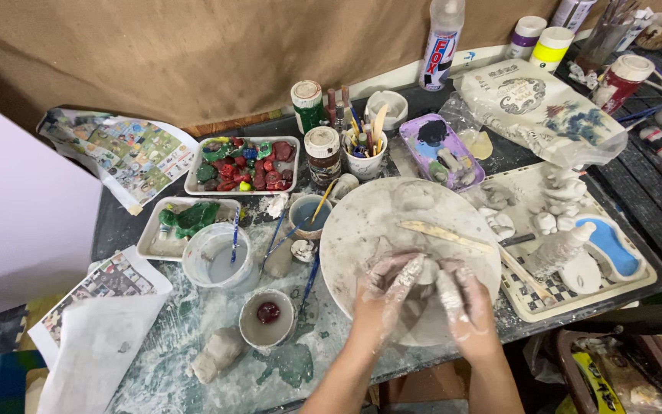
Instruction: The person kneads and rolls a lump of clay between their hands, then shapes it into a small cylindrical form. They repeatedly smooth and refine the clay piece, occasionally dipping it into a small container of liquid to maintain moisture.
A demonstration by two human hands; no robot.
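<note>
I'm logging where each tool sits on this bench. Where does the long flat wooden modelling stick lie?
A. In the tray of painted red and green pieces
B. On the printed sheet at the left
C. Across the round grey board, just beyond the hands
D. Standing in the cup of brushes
C: the wooden stick lies flat across the round board, just beyond the clay-covered left hand and right hand.

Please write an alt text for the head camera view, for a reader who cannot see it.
Two clay-covered hands, the left hand and the right hand, press a lump of grey clay on a round white board. A wooden stick lies across the board, with paint jars, brushes and water cups around it.
</note>
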